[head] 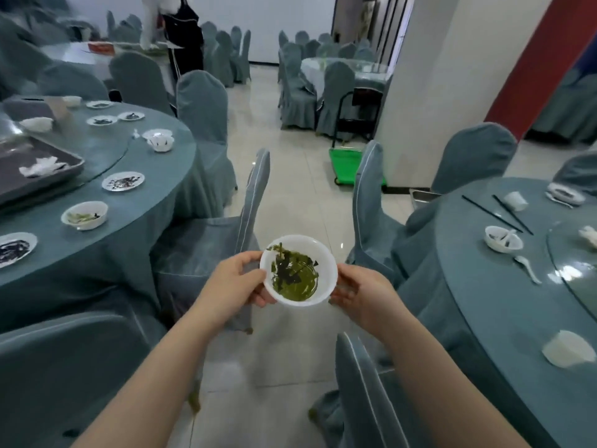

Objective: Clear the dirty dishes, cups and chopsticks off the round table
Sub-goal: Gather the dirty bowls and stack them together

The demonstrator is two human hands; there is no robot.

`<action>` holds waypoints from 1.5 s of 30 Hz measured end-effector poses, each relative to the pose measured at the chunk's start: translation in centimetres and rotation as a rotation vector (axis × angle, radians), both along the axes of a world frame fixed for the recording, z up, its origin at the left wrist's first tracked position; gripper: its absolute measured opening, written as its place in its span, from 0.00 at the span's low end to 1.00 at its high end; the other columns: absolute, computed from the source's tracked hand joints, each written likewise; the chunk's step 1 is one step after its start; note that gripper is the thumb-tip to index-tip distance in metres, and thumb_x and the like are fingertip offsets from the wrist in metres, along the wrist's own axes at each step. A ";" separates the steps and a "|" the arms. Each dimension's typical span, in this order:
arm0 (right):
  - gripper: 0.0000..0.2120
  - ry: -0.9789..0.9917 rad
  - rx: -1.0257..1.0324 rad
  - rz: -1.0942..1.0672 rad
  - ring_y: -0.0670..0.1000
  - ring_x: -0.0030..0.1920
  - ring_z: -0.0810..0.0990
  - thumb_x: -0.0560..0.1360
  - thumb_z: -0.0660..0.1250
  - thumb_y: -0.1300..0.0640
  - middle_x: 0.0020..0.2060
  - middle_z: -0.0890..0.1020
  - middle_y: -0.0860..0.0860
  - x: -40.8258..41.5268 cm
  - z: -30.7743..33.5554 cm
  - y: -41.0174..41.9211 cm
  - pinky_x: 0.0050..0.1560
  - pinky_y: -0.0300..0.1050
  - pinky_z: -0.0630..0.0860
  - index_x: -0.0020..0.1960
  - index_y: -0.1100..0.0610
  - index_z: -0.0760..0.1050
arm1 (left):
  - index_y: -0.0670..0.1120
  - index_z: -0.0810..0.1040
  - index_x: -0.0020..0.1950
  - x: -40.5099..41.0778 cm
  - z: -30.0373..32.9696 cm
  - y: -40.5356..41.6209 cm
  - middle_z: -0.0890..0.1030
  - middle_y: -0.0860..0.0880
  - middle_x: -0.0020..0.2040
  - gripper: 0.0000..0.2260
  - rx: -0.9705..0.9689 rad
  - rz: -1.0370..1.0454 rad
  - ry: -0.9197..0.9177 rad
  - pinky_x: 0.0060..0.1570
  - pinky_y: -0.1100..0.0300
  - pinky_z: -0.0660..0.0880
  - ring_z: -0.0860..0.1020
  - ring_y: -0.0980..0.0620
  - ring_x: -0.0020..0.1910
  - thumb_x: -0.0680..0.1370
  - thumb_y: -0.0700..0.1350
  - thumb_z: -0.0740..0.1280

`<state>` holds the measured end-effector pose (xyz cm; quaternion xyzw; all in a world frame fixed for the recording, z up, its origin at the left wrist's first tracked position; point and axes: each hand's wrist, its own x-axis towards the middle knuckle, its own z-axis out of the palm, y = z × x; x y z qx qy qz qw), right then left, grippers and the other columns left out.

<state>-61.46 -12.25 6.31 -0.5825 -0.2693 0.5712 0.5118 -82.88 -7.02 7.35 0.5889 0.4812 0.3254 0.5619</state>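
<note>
I hold a white bowl [323, 266] with green leafy leftovers over the aisle floor between two tables. My left hand [234, 286] grips its left rim, thumb on top. My right hand [358, 294] cups its right side with curled fingers. The round table on the left [129, 221] carries several dirty plates and bowls, among them a bowl with scraps [84, 215] and a stained plate [123, 181]. The round table on the right [484, 286] has black chopsticks [494, 214], a bowl [503, 239], a white spoon [527, 268] and a white cup [567, 348].
Covered chairs [255, 195] [368, 189] flank the tiled aisle, and another chair back [358, 383] rises at lower right. A dark tray [35, 169] lies on the left table. A green cart [347, 164] stands by the white pillar [436, 76]. A person [181, 30] stands far off.
</note>
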 end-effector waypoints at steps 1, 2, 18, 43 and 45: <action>0.15 -0.014 -0.012 -0.012 0.54 0.43 0.82 0.62 0.75 0.50 0.43 0.83 0.59 0.6 0.0 1.9 0.54 0.53 0.78 0.43 0.59 0.85 | 0.52 0.77 0.55 0.7 -0.1 2.5 0.84 0.43 0.33 0.14 0.004 -0.034 0.016 0.30 0.62 0.77 0.81 0.52 0.29 0.76 0.35 0.61; 0.20 -0.036 -0.023 -0.022 0.55 0.44 0.82 0.58 0.76 0.48 0.45 0.84 0.61 1.2 0.0 3.7 0.56 0.54 0.78 0.44 0.60 0.84 | 0.53 0.77 0.55 1.4 -0.1 5.1 0.84 0.43 0.33 0.14 0.014 -0.067 0.036 0.32 0.60 0.77 0.81 0.51 0.30 0.76 0.36 0.61; 0.08 -0.011 -0.074 -0.647 0.48 0.38 0.77 0.76 0.67 0.58 0.38 0.80 0.55 16.1 -2.2 19.5 0.39 0.41 0.77 0.51 0.62 0.82 | 0.56 0.74 0.53 22.5 -0.7 30.6 0.84 0.48 0.33 0.10 0.033 -0.678 0.161 0.25 0.69 0.71 0.80 0.57 0.27 0.77 0.41 0.63; 0.07 -0.414 -0.476 -1.220 0.46 0.39 0.80 0.77 0.64 0.58 0.44 0.82 0.48 46.0 -7.9 21.2 0.43 0.41 0.76 0.53 0.53 0.79 | 0.54 0.77 0.57 63.6 -6.4 44.4 0.84 0.51 0.35 0.13 -0.078 -0.933 0.050 0.27 0.66 0.75 0.81 0.54 0.28 0.77 0.38 0.63; 0.09 -0.533 -0.620 -1.164 0.45 0.44 0.81 0.76 0.64 0.56 0.46 0.82 0.45 48.3 -9.2 20.5 0.46 0.40 0.75 0.55 0.51 0.79 | 0.53 0.76 0.58 66.5 -7.1 45.4 0.84 0.51 0.36 0.13 -0.074 -0.960 0.079 0.29 0.64 0.77 0.81 0.53 0.30 0.77 0.39 0.63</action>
